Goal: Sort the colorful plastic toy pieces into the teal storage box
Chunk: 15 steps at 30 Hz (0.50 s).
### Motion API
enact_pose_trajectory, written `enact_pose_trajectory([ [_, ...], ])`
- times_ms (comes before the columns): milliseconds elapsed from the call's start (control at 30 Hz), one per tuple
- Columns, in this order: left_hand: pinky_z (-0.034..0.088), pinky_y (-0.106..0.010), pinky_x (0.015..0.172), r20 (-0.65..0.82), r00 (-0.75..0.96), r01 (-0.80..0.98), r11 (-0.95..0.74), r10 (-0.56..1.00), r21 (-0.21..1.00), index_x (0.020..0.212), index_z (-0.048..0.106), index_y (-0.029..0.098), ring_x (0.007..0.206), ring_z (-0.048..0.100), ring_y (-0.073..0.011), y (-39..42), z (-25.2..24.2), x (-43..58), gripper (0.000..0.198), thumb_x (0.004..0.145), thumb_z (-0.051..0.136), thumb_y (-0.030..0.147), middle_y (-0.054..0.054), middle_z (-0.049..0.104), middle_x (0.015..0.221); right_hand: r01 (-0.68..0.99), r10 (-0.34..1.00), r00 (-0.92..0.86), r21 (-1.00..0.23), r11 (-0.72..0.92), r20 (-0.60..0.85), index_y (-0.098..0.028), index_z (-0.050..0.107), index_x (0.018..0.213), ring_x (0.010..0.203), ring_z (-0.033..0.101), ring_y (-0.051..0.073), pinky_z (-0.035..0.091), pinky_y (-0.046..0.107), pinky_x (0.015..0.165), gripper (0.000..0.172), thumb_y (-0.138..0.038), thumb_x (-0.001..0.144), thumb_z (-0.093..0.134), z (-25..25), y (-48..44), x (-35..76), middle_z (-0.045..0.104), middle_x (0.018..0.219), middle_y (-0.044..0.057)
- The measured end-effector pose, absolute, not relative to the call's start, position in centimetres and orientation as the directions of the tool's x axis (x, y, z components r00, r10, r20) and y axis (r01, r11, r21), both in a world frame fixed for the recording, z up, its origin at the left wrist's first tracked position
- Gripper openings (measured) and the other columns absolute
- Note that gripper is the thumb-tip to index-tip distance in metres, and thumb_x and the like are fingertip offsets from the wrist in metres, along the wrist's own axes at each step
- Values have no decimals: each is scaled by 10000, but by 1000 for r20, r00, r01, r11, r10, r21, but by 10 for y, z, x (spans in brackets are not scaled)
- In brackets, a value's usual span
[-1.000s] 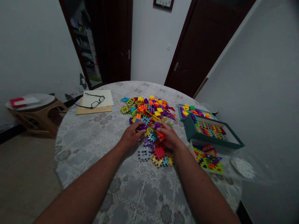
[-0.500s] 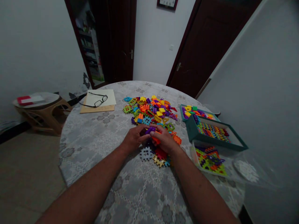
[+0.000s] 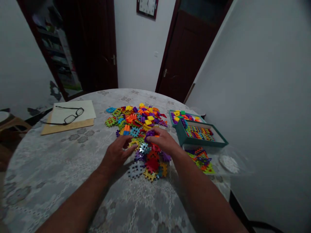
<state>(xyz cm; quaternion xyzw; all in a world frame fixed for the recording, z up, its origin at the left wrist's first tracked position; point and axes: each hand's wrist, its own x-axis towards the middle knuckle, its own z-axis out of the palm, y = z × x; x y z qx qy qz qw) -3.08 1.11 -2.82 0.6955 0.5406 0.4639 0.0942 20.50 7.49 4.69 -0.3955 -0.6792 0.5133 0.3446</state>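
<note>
Between the thumb and fingers of my right hand (image 3: 163,141) is a purple plastic building block (image 3: 150,134); a bit of orange shows beside it, partly hidden by the fingers. My left hand (image 3: 119,151) is apart from it, thumb and fingers spread, with nothing in its grasp. Just right of the left hand lies a yellow notched piece (image 3: 133,143). Below and between the hands sit a light blue notched piece (image 3: 143,148), a red piece (image 3: 152,164) and a grey square piece (image 3: 135,170). Beyond my hands spreads a pile of colourful blocks (image 3: 138,118).
A green box (image 3: 182,135) of striped pieces stands at the right, with a tray (image 3: 173,120) of blocks behind it. Nearer is a clear plastic container (image 3: 216,168) with flat pieces. Glasses (image 3: 70,119) rest on paper (image 3: 87,110) at the left of the round table (image 3: 55,161).
My left hand has let go of the purple block and moved away to the left, fingers opening. My right hand keeps the block. The camera view has turned to the right.
</note>
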Motion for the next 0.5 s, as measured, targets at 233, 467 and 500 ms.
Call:
enact_pose_trajectory([
  [233, 540, -604, 1126, 675, 11, 827, -386, 737, 409, 1329, 658, 303, 1260, 645, -359, 18, -38, -40, 323, 1011, 630, 352, -117, 714, 1292, 181, 987, -158, -983, 15, -14, -189, 693, 1115, 697, 741, 174, 414, 177, 459, 336, -163, 786, 752, 102, 171, 292, 774, 894, 50],
  [467, 545, -632, 1107, 679, 0, 877, -327, 734, 353, 1351, 638, 311, 1268, 628, -379, 23, -50, -48, 329, 1029, 606, 369, -144, 650, 1357, 139, 918, 298, -940, -313, -261, -85, 690, 1103, 759, 711, 165, 543, 221, 560, 146, -186, 998, 706, 110, 275, 375, 737, 946, 110],
  [500, 543, -634, 1110, 679, -6, 883, -315, 734, 348, 1357, 636, 313, 1283, 620, -383, 24, -52, -50, 332, 1032, 604, 378, -146, 635, 1383, 143, 905, 331, -933, -329, -269, -97, 692, 1183, 848, 727, 183, 606, 274, 658, 216, -250, 1031, 713, 109, 283, 384, 741, 1056, 114],
])
